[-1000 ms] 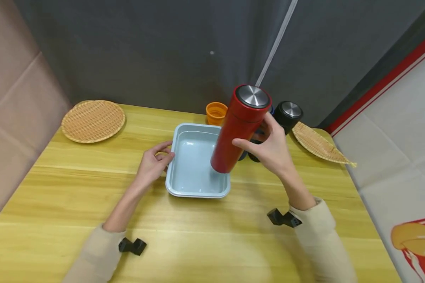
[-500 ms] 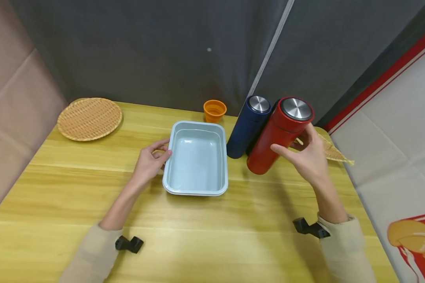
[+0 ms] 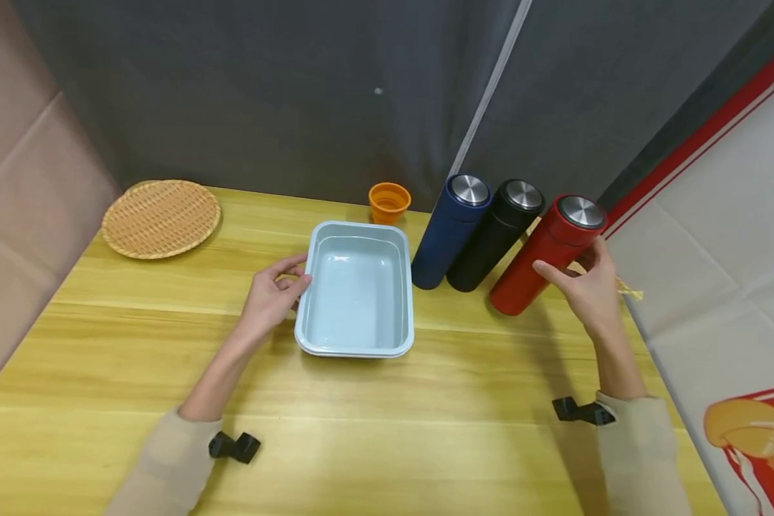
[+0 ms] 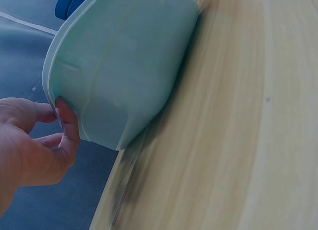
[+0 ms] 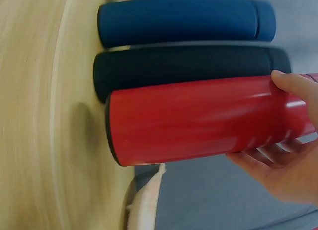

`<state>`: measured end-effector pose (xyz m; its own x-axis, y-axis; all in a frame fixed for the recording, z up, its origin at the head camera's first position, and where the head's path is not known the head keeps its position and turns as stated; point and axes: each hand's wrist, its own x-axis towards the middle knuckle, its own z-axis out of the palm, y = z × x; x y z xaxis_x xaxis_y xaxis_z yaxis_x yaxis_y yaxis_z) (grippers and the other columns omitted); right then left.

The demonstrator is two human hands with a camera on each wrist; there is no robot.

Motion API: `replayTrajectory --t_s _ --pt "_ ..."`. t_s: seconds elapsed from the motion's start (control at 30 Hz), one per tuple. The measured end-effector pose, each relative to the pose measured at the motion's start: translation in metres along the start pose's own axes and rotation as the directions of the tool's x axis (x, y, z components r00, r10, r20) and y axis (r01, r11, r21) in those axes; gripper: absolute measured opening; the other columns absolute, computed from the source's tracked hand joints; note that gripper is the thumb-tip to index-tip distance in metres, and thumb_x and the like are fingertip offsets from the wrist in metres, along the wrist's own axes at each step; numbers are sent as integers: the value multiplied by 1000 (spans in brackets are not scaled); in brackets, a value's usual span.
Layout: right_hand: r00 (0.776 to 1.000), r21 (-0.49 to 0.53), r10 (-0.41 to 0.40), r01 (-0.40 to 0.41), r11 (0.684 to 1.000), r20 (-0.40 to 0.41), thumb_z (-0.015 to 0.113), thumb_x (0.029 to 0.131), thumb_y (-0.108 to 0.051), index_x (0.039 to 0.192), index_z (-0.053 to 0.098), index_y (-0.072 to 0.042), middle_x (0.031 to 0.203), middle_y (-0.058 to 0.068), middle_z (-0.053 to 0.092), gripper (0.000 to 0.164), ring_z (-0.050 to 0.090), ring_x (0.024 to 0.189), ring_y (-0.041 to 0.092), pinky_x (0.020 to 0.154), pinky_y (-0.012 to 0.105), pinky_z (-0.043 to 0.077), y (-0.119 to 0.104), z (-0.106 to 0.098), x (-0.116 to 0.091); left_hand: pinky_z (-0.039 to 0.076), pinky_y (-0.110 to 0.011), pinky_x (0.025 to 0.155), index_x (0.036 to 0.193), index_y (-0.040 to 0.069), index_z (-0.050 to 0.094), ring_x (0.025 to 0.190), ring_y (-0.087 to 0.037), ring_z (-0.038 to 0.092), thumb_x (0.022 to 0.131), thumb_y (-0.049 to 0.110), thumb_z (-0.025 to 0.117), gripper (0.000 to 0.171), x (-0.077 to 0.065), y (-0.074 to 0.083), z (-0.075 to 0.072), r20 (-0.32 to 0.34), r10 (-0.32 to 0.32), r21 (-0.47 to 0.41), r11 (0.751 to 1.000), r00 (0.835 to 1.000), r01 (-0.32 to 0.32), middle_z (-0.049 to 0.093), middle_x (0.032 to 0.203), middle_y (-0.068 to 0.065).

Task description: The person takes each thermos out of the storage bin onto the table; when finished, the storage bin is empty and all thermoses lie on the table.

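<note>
My right hand (image 3: pixel 592 292) grips a red thermos flask (image 3: pixel 542 261) with a steel-topped lid, its thumb on the near side. In the right wrist view the base of this flask seems slightly off the table, with a shadow beside it. Left of it stand a black thermos flask (image 3: pixel 495 244) and a blue thermos flask (image 3: pixel 448 240), in a row. My left hand (image 3: pixel 269 297) pinches the left rim of a pale blue rectangular plastic tub (image 3: pixel 360 301). In the left wrist view, its thumb and fingers hold the rim of the tub (image 4: pixel 124 66) from both sides.
An orange ribbed cup (image 3: pixel 389 203) stands behind the tub. A round woven tray (image 3: pixel 161 218) lies at the back left of the wooden table (image 3: pixel 374 430). Another woven piece (image 5: pixel 146 200) is mostly hidden behind the red flask. A grey curtain (image 3: pixel 245 100) closes the back.
My right hand has carried the red flask from over the tub rightward and lower, past the blue and black flasks, which now show fully. The left hand has kept its hold on the tub.
</note>
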<state>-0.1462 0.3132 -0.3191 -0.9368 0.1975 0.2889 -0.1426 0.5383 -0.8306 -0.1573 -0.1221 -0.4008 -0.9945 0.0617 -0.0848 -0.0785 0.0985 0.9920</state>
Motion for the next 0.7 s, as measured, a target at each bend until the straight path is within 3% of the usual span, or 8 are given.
replayTrajectory --t_s 0.33,0.7 --pt "987 62 115 -108 992 -111 78 79 -13 131 47 -11 109 -8 54 60 52 97 7 81 21 42 32 15 25 52 -24 51 138 0 49 58 -9 56 95 7 60 45 -3 -1 -1 -4 19 12 1000 1000 -19 54 108 -13" --pt "987 13 110 -109 994 -114 77 81 -16 135 43 -9 112 -8 50 65 50 99 8 81 21 40 38 15 25 53 -24 52 138 1 50 59 -10 57 95 7 60 45 -3 -3 3 9 22 8 1000 1000 -22 56 107 -14"
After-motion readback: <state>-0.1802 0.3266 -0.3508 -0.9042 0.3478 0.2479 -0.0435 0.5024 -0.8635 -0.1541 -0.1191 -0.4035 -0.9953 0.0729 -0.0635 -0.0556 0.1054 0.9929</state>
